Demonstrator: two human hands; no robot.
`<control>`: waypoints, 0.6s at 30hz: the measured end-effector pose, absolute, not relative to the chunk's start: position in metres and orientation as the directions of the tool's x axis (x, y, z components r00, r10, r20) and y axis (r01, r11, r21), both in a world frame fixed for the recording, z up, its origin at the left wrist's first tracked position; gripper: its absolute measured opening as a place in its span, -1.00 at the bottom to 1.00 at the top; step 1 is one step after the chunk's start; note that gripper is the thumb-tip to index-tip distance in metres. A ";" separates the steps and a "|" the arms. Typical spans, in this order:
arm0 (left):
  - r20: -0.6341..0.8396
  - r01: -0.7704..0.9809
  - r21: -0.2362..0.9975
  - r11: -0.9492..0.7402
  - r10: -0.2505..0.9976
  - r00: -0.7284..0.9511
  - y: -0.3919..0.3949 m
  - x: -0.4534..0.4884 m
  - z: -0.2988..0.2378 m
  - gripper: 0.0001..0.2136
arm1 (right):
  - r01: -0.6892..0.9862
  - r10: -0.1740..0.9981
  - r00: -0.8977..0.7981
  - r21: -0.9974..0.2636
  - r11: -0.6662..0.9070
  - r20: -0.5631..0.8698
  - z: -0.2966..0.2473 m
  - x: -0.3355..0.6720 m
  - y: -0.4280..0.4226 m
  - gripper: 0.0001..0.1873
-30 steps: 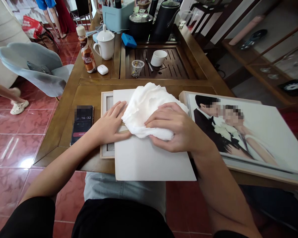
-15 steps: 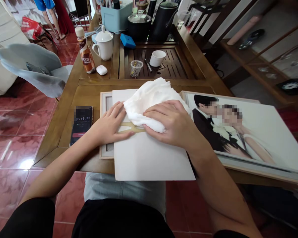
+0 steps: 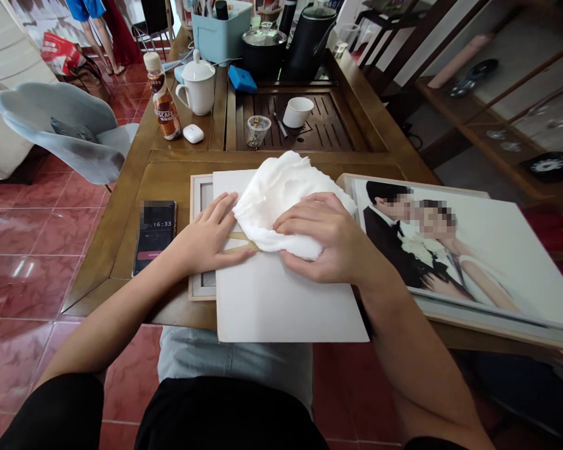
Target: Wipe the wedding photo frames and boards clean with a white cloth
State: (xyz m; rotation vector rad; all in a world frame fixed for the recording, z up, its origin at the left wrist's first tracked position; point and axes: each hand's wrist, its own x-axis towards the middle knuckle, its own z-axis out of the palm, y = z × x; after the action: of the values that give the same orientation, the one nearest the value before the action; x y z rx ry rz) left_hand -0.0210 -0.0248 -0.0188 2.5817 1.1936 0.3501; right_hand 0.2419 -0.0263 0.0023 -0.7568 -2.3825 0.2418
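A white board (image 3: 286,312) lies at the table's front, overhanging its edge, on top of a pale frame (image 3: 196,237). My left hand (image 3: 211,240) rests flat on the board's left side, fingers spread. Under and beside it shows a yellowish, thin-edged outline shape (image 3: 244,242), mostly covered. My right hand (image 3: 328,231) is curled around a bunched white cloth (image 3: 286,194), thumb below and fingers pressed into its folds. The cloth lies over the board's upper part and hides much of the yellowish shape.
A phone (image 3: 154,237) lies to the left, a large couple photo print (image 3: 450,250) to the right. Farther back are a coffee bottle (image 3: 163,103), lidded mug (image 3: 199,87), earbud case (image 3: 193,134), plastic cup (image 3: 258,131), white cup (image 3: 298,114) and black kettle (image 3: 312,44).
My right hand and the white cloth have shifted slightly right and down, and the cloth's folds have changed shape. My left hand stays almost in place.
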 end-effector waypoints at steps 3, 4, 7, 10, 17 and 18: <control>0.116 0.696 0.350 -0.627 0.766 0.632 -0.025 -0.021 -0.020 -0.21 | 0.444 0.567 -0.650 -0.354 0.823 0.506 0.002 0.243 -0.027 -0.87; 0.119 0.694 0.353 -0.628 0.766 0.632 -0.025 -0.022 -0.020 -0.21 | 0.436 0.562 -0.652 -0.355 0.827 0.509 0.003 0.243 -0.027 -0.87; 0.108 0.699 0.351 -0.623 0.769 0.630 -0.024 -0.022 -0.021 -0.20 | 0.400 0.542 -0.659 -0.368 0.840 0.521 0.003 0.244 -0.028 -0.87; 0.086 0.706 0.346 -0.617 0.771 0.631 -0.024 -0.022 -0.020 -0.20 | 0.364 0.517 -0.672 -0.372 0.854 0.530 0.004 0.246 -0.028 -0.87; 0.088 0.712 0.336 -0.617 0.773 0.628 -0.024 -0.022 -0.020 -0.20 | 0.432 0.516 -0.674 -0.284 0.856 0.529 0.005 0.242 -0.028 -0.90; 0.092 0.711 0.334 -0.619 0.772 0.629 -0.025 -0.021 -0.020 -0.20 | 0.451 0.523 -0.673 -0.271 0.851 0.522 0.005 0.241 -0.028 -0.90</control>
State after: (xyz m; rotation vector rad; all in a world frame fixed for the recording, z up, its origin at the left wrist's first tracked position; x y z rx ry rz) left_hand -0.0214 -0.0246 -0.0202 2.5870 1.2049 0.3306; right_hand 0.2407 -0.0277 0.0046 -0.7070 -2.4187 0.1579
